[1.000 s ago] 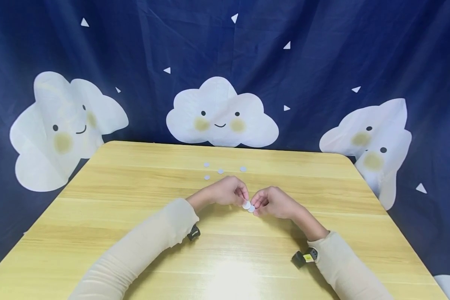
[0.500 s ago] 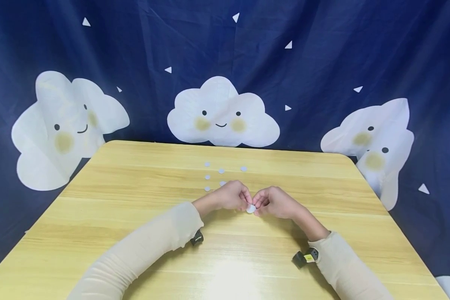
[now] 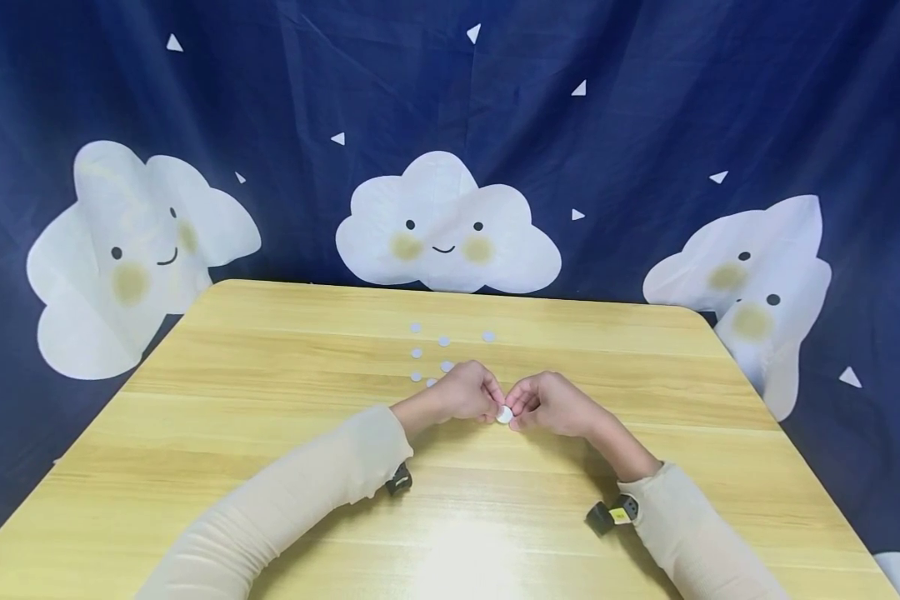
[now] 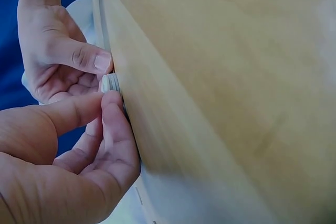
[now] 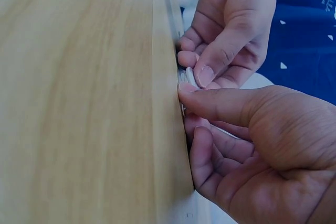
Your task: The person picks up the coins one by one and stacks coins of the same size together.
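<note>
Near the middle of the table, my two hands meet at a small stack of round white discs [image 3: 504,414]. My left hand [image 3: 467,392] pinches the disc on top between thumb and fingers. From the other side my right hand [image 3: 553,406] pinches the stack's edge. In the left wrist view several thin layers of the stack [image 4: 111,82] show between the fingertips. The right wrist view shows a white disc [image 5: 191,77] at the left thumb, with the rest of the stack mostly hidden by fingers.
Several loose white discs [image 3: 444,341] lie flat on the wooden table [image 3: 307,333] beyond my left hand; one is partly behind the wrist. A dark blue curtain [image 3: 292,100] with clouds hangs behind the table's far edge.
My left hand has moved slightly right and brought its disc over the ones at my right hand, where they now overlap. More loose discs show behind the left wrist. My right hand stays in place.
</note>
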Motion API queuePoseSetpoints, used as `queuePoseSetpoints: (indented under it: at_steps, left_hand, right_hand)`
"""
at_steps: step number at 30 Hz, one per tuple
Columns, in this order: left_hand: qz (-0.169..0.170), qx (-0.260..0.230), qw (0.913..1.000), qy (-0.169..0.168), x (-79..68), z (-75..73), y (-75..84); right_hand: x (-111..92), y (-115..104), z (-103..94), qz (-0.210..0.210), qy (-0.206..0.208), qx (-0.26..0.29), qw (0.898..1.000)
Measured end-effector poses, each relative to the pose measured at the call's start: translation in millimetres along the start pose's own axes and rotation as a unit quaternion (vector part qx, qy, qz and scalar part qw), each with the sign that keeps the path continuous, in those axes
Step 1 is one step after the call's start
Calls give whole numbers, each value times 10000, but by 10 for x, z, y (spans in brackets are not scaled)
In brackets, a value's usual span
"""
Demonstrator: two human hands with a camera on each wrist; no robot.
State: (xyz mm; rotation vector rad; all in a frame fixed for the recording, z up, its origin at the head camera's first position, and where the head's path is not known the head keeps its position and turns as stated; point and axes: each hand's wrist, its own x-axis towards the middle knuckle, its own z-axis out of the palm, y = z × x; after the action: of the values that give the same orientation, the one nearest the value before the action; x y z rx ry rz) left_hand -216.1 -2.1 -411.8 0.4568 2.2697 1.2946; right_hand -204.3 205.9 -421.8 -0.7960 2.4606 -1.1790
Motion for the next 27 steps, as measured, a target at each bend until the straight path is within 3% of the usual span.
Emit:
queuePoseSetpoints:
  at_steps: [11,22,27]
  left_hand:
    - [-118,238,9996,109,-34,31,52]
    - [-88,-89,9999,-57,-35,-20,27]
    - [-21,35,10000,-83,-42,-69,2]
  right_hand:
    - [7,25,-2,17,12,57,10000]
    - [-2,23,-6,51,10,60,10000]
    - [-1,12,-8,33,16,80,10000]
